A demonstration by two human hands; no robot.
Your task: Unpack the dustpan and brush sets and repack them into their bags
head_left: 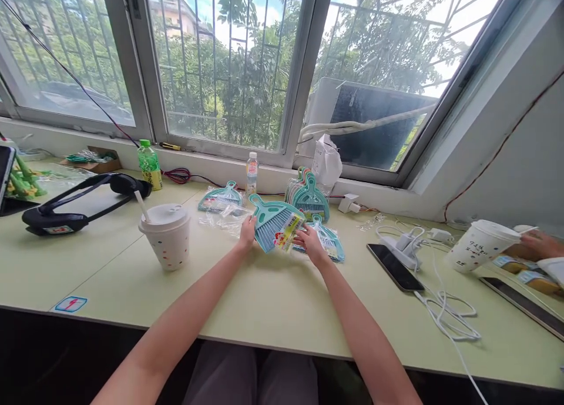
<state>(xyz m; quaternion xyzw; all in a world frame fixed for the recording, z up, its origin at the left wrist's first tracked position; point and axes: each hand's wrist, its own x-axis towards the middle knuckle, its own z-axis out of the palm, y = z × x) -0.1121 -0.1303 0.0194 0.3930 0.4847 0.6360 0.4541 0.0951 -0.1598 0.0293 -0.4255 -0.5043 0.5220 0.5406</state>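
Between my two hands is a teal mini dustpan and brush set [275, 221], tilted above the table, with a yellow label on its lower right part. My left hand [248, 231] grips its left edge. The fingers of my right hand [309, 240] close on its right edge by the label. Just behind my right hand lies another dustpan set [328, 240] on the table. A row of stacked dustpan sets [311, 196] stands near the window sill. At the back left, one more dustpan set [221, 198] lies beside crumpled clear plastic wrap [224, 218].
To the left stand a lidded paper cup [166, 237], a black headset [83, 202] and a green-capped bottle [150, 164]. A small bottle [251, 173] is by the sill. On the right are a phone [394, 267], white cables [449, 311], another cup [480, 246] and another person's hand [540, 244].
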